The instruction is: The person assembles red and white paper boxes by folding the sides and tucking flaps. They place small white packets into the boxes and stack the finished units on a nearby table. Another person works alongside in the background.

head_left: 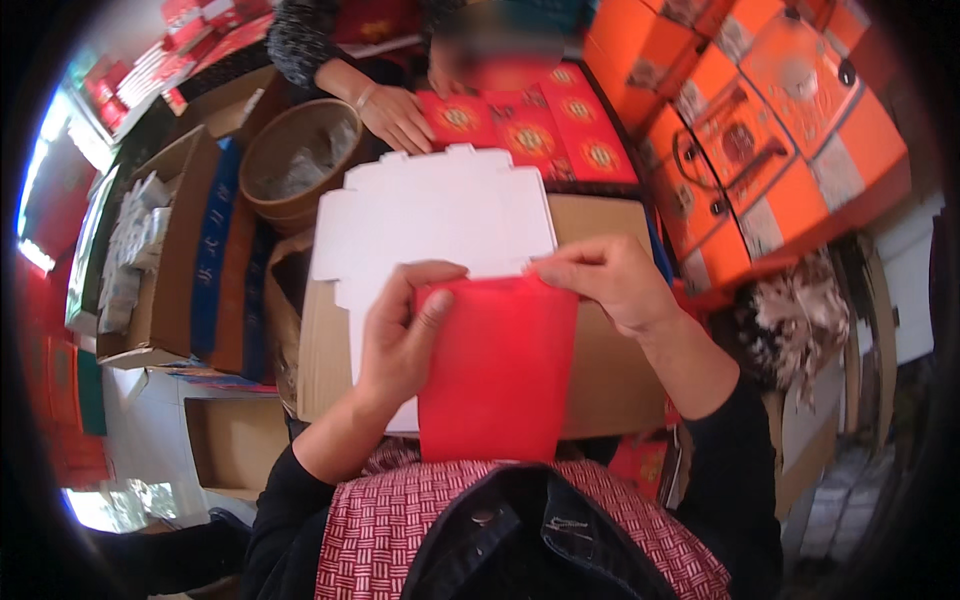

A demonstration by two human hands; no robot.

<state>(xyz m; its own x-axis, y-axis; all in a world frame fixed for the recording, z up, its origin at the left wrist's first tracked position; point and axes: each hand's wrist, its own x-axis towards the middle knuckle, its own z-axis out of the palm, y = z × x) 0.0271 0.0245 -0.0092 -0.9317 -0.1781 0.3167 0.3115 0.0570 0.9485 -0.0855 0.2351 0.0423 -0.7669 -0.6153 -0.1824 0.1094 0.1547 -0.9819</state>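
A flat red piece (pixel 497 370), either a sheet or a flat bag, hangs from its top edge between my hands and reaches down toward my lap. My left hand (pixel 405 325) is closed at its upper left corner, fingers curled at the edge and thumb raised in front. At the upper right corner, my right hand (pixel 605 280) pinches the edge between thumb and fingers. Behind and partly under the red piece lies a white die-cut box blank (pixel 435 212) with notched edges. Both rest over a brown cardboard surface (pixel 625 345).
Across from me, another person's hand (pixel 398 120) lies beside red printed boxes (pixel 530 135). Orange boxes with handles (pixel 745 150) are stacked at right. A round brown bin (pixel 300 165) and a carton of small white packs (pixel 165 260) stand left. A shallow cardboard tray (pixel 235 440) sits lower left.
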